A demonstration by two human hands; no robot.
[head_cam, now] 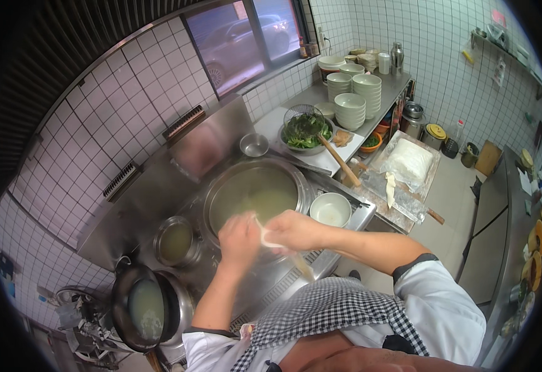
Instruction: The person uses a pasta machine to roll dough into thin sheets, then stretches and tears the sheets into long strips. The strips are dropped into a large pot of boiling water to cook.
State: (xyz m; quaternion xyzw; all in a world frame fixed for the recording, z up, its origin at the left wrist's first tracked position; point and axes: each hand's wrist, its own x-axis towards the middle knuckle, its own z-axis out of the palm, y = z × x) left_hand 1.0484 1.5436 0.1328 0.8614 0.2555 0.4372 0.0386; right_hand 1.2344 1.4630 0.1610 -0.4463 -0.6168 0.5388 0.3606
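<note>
Over the near rim of a large steel pot (pixel 303 195) of cloudy liquid, both hands hold a pale strip of what looks like dough (pixel 270 238). My left hand (pixel 239 238) is blurred and closed around one part of it. Just beside it, my right hand (pixel 295 231) grips another part. A blurred pale length hangs below my right hand, above the stove edge. Right of the pot sits a white bowl (pixel 330 209). Another pale dough piece (pixel 390 189) lies across a wide metal blade (pixel 403 201) with a wooden handle.
A wok (pixel 122 321) with liquid and a small pot (pixel 176 242) stand at left. A wooden-handled wire strainer (pixel 338 160) rests on a bowl of leafy greens (pixel 298 137). Bowls are stacked (pixel 351 114) behind. A white plastic-covered mass (pixel 406 160) lies on a board at right.
</note>
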